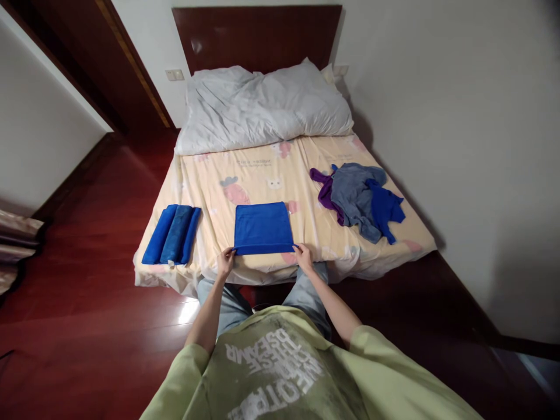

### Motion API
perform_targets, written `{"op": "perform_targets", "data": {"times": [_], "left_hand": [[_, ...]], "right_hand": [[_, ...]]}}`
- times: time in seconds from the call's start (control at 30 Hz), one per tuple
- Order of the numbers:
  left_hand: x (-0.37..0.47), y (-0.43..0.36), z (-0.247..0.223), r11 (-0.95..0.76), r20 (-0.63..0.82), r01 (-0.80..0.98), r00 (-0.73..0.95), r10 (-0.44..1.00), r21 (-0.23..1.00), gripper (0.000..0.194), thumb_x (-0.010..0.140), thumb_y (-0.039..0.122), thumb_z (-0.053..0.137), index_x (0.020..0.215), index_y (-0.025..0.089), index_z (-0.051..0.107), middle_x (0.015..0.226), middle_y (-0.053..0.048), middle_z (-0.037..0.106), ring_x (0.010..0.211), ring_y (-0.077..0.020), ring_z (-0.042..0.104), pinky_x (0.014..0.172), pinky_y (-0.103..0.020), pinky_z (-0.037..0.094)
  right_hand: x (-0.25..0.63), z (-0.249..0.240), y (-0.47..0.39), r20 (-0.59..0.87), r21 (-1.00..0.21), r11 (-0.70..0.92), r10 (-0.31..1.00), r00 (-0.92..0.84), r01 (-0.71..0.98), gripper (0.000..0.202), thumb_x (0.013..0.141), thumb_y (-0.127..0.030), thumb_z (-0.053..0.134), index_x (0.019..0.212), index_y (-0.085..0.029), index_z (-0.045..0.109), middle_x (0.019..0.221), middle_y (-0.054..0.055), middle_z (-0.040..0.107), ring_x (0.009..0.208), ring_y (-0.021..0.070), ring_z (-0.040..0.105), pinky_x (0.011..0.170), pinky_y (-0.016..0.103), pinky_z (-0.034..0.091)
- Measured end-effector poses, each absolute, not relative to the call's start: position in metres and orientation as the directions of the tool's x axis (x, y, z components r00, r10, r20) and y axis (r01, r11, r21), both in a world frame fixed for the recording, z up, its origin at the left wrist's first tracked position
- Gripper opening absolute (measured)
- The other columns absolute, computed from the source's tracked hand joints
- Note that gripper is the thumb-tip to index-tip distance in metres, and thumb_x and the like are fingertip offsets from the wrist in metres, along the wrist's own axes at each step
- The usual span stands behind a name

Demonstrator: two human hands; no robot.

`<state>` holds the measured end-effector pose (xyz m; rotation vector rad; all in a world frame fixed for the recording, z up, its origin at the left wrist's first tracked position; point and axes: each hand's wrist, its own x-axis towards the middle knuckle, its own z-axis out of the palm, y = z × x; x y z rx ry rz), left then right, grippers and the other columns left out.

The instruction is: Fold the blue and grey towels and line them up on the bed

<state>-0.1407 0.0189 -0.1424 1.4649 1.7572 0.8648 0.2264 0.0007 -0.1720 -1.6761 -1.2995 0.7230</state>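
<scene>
A blue towel [263, 224] lies flat on the bed in front of me, its near edge turned over in a narrow fold. My left hand [226, 261] pinches the near left corner, and my right hand [303, 256] pinches the near right corner. To the left lie several rolled blue towels [176, 233], side by side. On the right is a loose heap of crumpled cloths: a grey-blue cloth [356, 195], a purple cloth [326, 189] and a bright blue cloth [385, 207].
The bed has a cream patterned sheet [258, 175]. A bunched pale quilt [266, 108] lies at the far end before the dark wooden headboard [258, 38]. A white wall [459, 146] runs along the right side, and dark red floor [96, 280] shows at left.
</scene>
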Motion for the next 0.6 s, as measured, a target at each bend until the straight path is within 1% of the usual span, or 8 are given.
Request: {"op": "perform_targets", "data": {"times": [0.07, 0.17, 0.27, 0.43, 0.6], "left_hand": [[-0.136, 0.021, -0.14, 0.171, -0.08, 0.553, -0.185, 0.98, 0.815, 0.039, 0.093, 0.042, 0.052, 0.111, 0.015, 0.073, 0.11, -0.014, 0.078, 0.101, -0.0278, 0.074, 0.093, -0.037, 0.058], [-0.133, 0.023, -0.141, 0.18, -0.056, 0.572, -0.227, 0.972, 0.8, 0.038, 0.093, 0.042, 0.052, 0.11, 0.014, 0.073, 0.111, -0.015, 0.077, 0.105, -0.0276, 0.073, 0.096, -0.037, 0.056], [-0.134, 0.027, -0.146, 0.167, -0.037, 0.594, -0.225, 0.974, 0.787, 0.035, 0.093, 0.038, 0.052, 0.108, 0.015, 0.073, 0.11, -0.014, 0.077, 0.103, -0.0262, 0.073, 0.095, -0.036, 0.056], [-0.136, 0.033, -0.153, 0.13, 0.007, 0.662, -0.2, 0.98, 0.738, 0.031, 0.092, 0.036, 0.055, 0.102, 0.016, 0.076, 0.106, -0.013, 0.076, 0.096, -0.0257, 0.074, 0.091, -0.036, 0.057], [-0.134, 0.038, -0.15, 0.208, -0.054, 0.694, -0.236, 0.97, 0.689, 0.03, 0.093, 0.035, 0.057, 0.104, 0.016, 0.078, 0.108, -0.013, 0.077, 0.094, -0.0244, 0.074, 0.088, -0.033, 0.058]], "right_hand": [[0.227, -0.171, 0.007, 0.052, -0.871, -0.108, 0.95, 0.308, 0.479, 0.037, 0.087, -0.046, 0.054, 0.098, -0.018, 0.075, 0.095, 0.015, 0.079, 0.088, 0.0314, 0.074, 0.088, 0.043, 0.059], [0.228, -0.169, 0.016, 0.044, -0.839, -0.127, 0.953, 0.299, 0.528, 0.037, 0.088, -0.045, 0.054, 0.1, -0.017, 0.076, 0.098, 0.016, 0.079, 0.091, 0.0311, 0.074, 0.09, 0.042, 0.058], [0.228, -0.169, 0.023, 0.063, -0.824, -0.112, 0.956, 0.286, 0.555, 0.035, 0.09, -0.041, 0.054, 0.101, -0.017, 0.076, 0.103, 0.017, 0.078, 0.095, 0.0303, 0.073, 0.092, 0.04, 0.056], [0.226, -0.173, 0.028, 0.088, -0.818, -0.108, 0.947, 0.308, 0.565, 0.027, 0.09, -0.034, 0.056, 0.098, -0.017, 0.076, 0.104, 0.015, 0.078, 0.093, 0.0276, 0.072, 0.091, 0.037, 0.056], [0.223, -0.175, 0.031, 0.121, -0.794, -0.107, 0.937, 0.328, 0.599, 0.025, 0.091, -0.03, 0.055, 0.094, -0.017, 0.076, 0.105, 0.016, 0.077, 0.093, 0.0266, 0.071, 0.091, 0.037, 0.055]]}}
